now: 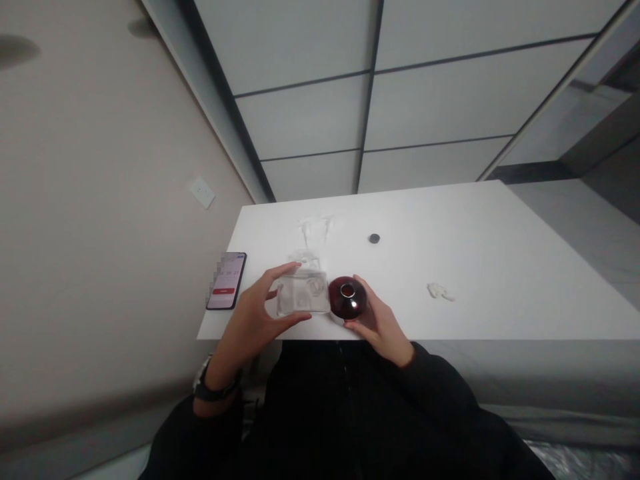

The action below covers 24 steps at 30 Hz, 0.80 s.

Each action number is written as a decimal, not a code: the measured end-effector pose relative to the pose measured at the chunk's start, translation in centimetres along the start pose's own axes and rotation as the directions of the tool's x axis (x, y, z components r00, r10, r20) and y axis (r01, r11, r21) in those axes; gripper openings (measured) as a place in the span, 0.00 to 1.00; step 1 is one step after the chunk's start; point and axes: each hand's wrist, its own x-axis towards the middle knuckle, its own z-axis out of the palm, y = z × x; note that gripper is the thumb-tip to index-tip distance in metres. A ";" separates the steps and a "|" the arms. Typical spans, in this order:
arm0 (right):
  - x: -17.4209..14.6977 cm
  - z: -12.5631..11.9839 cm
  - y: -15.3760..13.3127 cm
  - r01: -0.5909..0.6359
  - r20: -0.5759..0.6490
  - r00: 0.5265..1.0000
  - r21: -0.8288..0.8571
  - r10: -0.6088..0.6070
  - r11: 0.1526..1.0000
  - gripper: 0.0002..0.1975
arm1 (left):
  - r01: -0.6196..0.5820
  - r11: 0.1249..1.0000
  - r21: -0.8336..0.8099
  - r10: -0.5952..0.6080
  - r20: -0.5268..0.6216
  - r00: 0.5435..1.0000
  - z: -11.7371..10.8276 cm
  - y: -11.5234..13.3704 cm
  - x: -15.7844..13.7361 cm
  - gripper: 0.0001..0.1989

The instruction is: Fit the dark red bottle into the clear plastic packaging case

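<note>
My left hand grips a clear rectangular plastic box by its far and near edges, thumb on the near side. Something round and transparent shows at the box's right end, too faint to name. Right beside it is a dark red, rounded glass bottle with a ringed round opening on top. Around the bottle's right side curl the fingers and thumb of my right hand. Box and bottle appear to touch, close to the table's front edge.
On the white table, clear crumpled plastic wrapping lies behind the box. A small dark round cap sits farther back. At the left edge rests a phone; a crumpled whitish scrap lies to the right.
</note>
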 end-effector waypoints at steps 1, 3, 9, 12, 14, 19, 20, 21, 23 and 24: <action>0.0 0.0 0.0 0.000 0.000 1.000 0.004 0.000 1.000 0.45 | -0.016 0.999 0.030 0.016 0.015 1.000 -0.3 0.3 0.3 0.37; 0.0 0.1 0.0 -0.001 -0.002 1.000 0.009 0.001 1.000 0.45 | -0.057 0.994 0.088 0.054 0.042 0.998 -0.7 0.9 0.7 0.37; -0.1 0.0 0.0 -0.015 0.024 1.000 0.005 0.015 1.000 0.49 | -0.216 0.950 0.227 0.197 0.101 0.975 -1.2 1.7 1.5 0.36; -0.1 -0.1 0.0 -0.024 0.049 0.998 0.001 0.024 1.000 0.52 | -0.276 0.925 0.260 0.253 0.119 0.960 -1.2 1.9 1.8 0.35; -0.1 -0.2 0.0 -0.017 0.056 0.998 -0.001 0.017 1.000 0.52 | -0.308 0.908 0.283 0.283 0.127 0.951 -1.2 1.9 1.9 0.35; -0.1 -0.2 -0.1 -0.008 0.055 0.998 -0.010 0.008 1.000 0.52 | -0.376 0.854 0.359 0.340 0.163 0.926 -1.6 2.0 2.4 0.37; -0.1 -0.2 -0.1 -0.011 0.057 0.998 -0.011 0.012 1.000 0.52 | -0.387 0.844 0.371 0.346 0.173 0.922 -1.7 2.1 2.5 0.37; -0.1 -0.2 -0.1 -0.013 0.061 0.998 -0.011 0.014 1.000 0.52 | -0.395 0.836 0.381 0.350 0.184 0.918 -1.8 2.1 2.6 0.37; -0.1 -0.2 -0.2 -0.015 0.068 0.998 -0.006 0.015 1.000 0.52 | -0.409 0.823 0.394 0.357 0.200 0.912 -1.9 2.3 2.7 0.37; 0.0 -0.2 -0.2 -0.014 0.070 0.997 -0.003 0.014 1.000 0.52 | -0.414 0.818 0.399 0.361 0.204 0.910 -1.9 2.4 2.8 0.37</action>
